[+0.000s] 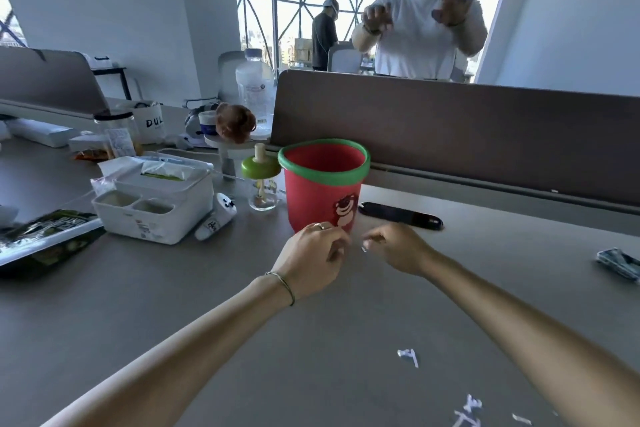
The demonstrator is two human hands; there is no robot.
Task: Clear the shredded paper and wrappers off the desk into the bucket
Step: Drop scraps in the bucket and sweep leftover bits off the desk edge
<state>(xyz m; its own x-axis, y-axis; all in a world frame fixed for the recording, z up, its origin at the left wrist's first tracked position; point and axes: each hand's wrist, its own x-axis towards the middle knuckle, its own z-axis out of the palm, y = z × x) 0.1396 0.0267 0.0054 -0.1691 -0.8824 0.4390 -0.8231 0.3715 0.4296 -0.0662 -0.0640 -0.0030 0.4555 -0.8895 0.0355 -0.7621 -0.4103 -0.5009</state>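
Note:
A red bucket (322,198) with a green rim and a bear picture stands on the grey desk (207,288) ahead of me. My left hand (311,258) and my right hand (394,248) hover close together just in front of its base, fingers curled. A tiny white paper scrap (364,249) sits at my right fingertips; whether the fingers pinch it is unclear. White shredded paper lies nearer me: one piece (408,356) in the middle right, a cluster of shreds (469,412) at the bottom edge, and a strip (521,419) beside it.
A black oblong case (400,215) lies right of the bucket. A glass jar with a green lid (261,180), a white organiser box (152,198) and a snack bag (45,239) crowd the left. A phone (620,262) lies far right. A brown divider (450,128) backs the desk; a person stands behind it.

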